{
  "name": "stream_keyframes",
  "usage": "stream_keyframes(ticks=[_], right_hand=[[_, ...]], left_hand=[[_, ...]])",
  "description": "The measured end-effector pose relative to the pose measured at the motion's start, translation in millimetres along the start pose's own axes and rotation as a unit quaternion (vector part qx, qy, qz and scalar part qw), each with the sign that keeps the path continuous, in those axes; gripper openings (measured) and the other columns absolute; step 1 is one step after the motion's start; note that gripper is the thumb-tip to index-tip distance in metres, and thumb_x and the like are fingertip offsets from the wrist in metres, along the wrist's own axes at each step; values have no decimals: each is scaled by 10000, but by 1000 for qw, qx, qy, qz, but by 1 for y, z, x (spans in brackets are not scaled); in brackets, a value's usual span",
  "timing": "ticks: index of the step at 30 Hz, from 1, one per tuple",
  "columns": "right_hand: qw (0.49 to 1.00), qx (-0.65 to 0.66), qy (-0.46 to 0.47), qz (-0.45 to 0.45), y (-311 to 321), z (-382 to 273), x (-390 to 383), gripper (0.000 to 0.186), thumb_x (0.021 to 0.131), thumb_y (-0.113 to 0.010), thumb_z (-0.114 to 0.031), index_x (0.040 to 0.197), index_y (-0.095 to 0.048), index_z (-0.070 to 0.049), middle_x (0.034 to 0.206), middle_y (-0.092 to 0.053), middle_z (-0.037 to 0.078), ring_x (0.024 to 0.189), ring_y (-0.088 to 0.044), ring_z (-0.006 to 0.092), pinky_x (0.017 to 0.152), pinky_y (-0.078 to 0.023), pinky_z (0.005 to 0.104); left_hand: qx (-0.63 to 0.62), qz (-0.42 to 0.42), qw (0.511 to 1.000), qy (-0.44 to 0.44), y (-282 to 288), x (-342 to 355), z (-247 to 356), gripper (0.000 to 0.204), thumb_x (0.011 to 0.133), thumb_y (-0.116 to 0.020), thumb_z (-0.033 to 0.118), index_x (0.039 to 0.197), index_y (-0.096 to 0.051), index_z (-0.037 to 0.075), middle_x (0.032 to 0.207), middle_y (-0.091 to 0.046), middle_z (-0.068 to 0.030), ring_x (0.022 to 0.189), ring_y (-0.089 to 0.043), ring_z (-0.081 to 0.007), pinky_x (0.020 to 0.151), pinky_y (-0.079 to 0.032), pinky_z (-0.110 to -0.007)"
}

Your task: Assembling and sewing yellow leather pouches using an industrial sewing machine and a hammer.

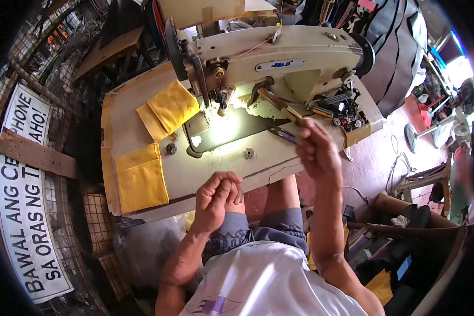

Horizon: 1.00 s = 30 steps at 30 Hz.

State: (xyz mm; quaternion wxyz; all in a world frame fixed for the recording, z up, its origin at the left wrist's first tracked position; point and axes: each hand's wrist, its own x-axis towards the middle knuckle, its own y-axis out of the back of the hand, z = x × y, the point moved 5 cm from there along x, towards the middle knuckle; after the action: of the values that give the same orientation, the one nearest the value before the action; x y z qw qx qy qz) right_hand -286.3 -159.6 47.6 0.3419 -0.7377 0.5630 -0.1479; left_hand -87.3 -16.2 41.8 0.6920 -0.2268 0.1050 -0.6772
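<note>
Left hand [216, 197] fisted at table edge, contents indiscernible; right hand [315, 150] raised, pinching wooden-handled brush [279, 105] beside cream metal sewing machine [279, 58].

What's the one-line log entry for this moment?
left hand: closed, at table edge | right hand: raised, pinching near brush | yellow pieces: on table

Bare tabletop [216, 163] lies open between the yellow fabric pieces [142, 181] and the sewing machine [279, 58], whose needle bar [222, 97] and scattered tools [342, 110] crowd the right.
</note>
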Motion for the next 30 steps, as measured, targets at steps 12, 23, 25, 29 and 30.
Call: stream_keyframes(ticks=[12,23,25,29,30], right_hand=[[820,-514,243,66,-22,27,18,127,874,-697,-116,946,-704,-11,676,-604,40,626,-493,53,573,-435,243],[856,-457,241,-1,-24,71,47,149,897,-652,-120,965,-644,13,655,-549,10,591,-451,64,551,-413,258],[863,-451,226,-5,-22,68,47,138,903,-639,-110,969,-631,11,675,-549,1,600,-447,57,555,-404,247],[885,-426,185,-35,-25,69,43,113,914,-626,-91,973,-625,6,665,-515,-31,595,-412,38,538,-357,221],[885,-426,185,-37,-25,71,42,113,914,-626,-91,973,-625,6,665,-515,-31,595,-412,38,538,-357,221]], left_hand=[[698,-110,690,-158,30,69,-22,203,803,-560,1,986,-617,68,1041,-600,-128,994,-574,-317,915,-450,-449],[671,36,724,-156,80,33,15,206,874,-626,8,1079,-637,-8,1086,-581,-141,1024,-597,-328,854,-517,-413],[653,73,739,-150,78,33,14,206,874,-629,1,1079,-638,-4,1088,-580,-140,989,-612,-330,826,-530,-414],[497,14,858,-126,42,35,21,289,884,-543,-91,1111,-658,45,1029,-619,-123,926,-647,-262,761,-539,-351],[479,-16,869,-124,28,35,20,320,873,-508,-117,1115,-651,36,1058,-620,-128,931,-642,-274,762,-532,-346]])
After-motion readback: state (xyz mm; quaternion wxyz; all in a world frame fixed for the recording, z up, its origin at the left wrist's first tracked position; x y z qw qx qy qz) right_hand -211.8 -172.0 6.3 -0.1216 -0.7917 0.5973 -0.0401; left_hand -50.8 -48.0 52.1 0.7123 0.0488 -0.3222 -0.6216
